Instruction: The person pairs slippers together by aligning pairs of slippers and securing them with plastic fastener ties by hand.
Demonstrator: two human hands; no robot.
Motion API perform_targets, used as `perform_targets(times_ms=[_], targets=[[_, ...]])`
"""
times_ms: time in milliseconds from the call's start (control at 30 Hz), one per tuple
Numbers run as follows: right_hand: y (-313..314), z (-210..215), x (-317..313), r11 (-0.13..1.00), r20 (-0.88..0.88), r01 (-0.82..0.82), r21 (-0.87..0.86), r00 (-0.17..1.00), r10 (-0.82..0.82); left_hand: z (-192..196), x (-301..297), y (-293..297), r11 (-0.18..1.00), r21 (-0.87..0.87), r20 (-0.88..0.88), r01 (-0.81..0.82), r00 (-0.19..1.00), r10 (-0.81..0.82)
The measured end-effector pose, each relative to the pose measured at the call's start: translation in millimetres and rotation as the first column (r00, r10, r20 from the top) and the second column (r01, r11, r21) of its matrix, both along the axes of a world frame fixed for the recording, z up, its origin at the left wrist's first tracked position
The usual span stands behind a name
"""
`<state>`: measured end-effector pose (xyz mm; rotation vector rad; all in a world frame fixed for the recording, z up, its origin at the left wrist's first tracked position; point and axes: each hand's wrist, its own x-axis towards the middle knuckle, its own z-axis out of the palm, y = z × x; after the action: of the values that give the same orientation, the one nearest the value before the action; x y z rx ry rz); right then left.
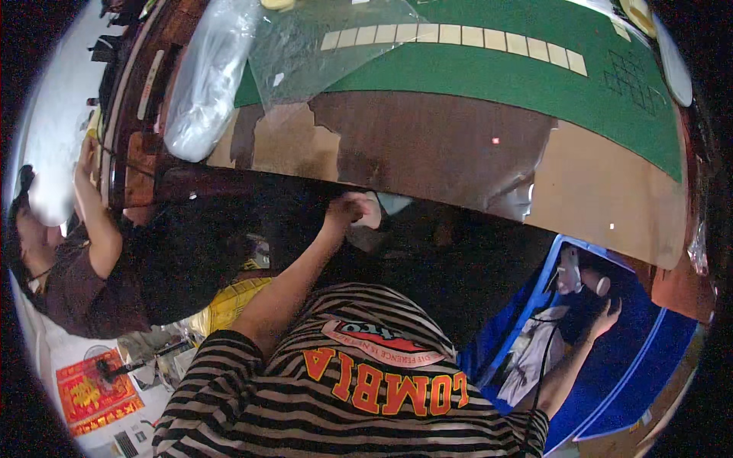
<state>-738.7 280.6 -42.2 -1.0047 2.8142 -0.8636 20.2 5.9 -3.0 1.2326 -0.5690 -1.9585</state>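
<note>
My left hand (pixel 349 211) is under the near edge of the table, its fingers curled against a pale, rounded object (pixel 372 211) whose kind I cannot make out. At the right, my right hand (pixel 605 319) reaches over a blue fabric bin (pixel 556 263), with the fingers that show spread apart. Just beyond these fingers are a pale, round-ended object (pixel 596 283) and a whitish object (pixel 568 271). Crumpled white cloth or plastic (pixel 532 355) lies in the bin, closer to me. Shadow hides part of both hands.
A table with a green mat (pixel 473 72) and torn brown covering stands ahead; a row of cream tiles (pixel 450 35) lies on the mat. Clear plastic bags (pixel 210 84) rest at its left. Another person (pixel 88 267) sits at the left, near a yellow bag (pixel 233 301) and red printed paper (pixel 98 391).
</note>
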Motion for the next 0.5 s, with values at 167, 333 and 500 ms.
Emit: perform_targets(times_ms=[167, 333, 500], targets=[[-17, 91, 75, 0.976, 0.099, 0.028, -0.216, 0.995, -0.007, 59, -27, -11, 0.983, -0.156, 0.532, 0.101, 0.847, -0.002], [-79, 194, 157, 0.889, 0.213, 0.051, -0.456, 0.976, 0.053, 83, -18, -2, 0.975, -0.221, 0.445, -0.013, 0.888, 0.113], [-151, 269, 235, 0.884, 0.108, -0.191, -0.426, 0.960, 0.259, 85, -16, -4, 0.951, -0.261, 0.328, -0.165, 0.912, 0.248]])
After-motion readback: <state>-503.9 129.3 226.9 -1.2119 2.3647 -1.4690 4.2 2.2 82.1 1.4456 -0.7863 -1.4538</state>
